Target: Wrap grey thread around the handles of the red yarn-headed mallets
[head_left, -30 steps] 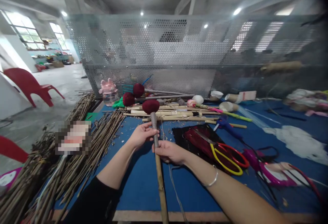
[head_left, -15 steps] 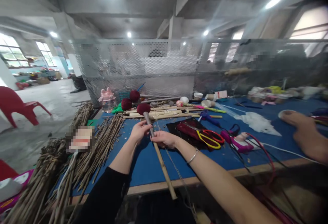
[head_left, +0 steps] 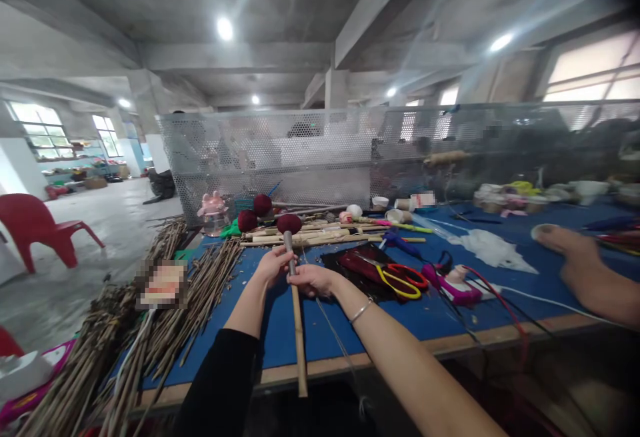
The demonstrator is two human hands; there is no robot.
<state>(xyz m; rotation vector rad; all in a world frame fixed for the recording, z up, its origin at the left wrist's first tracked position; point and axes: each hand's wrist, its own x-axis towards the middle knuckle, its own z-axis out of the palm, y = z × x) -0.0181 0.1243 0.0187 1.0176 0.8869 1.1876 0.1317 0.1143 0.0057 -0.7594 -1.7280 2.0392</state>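
Note:
I hold a bamboo stick upright over the blue table. Its top carries a dark red ball on a grey wrapped neck. My left hand pinches the grey neck just under the ball. My right hand is closed round the stick right below the left hand, with a thin string hanging down from it. A bangle sits on my right wrist.
Two more red-headed sticks and bamboo rods lie at the back. Yellow and red scissors rest on dark cloth, a pink glue gun beside them. Twig bundles fill the left. Another person's hand rests at the right. A mesh screen stands behind.
The camera has tilted up and pulled back, so more ceiling shows. The stick has swung from tilted to nearly vertical. Both hands keep the same hold.

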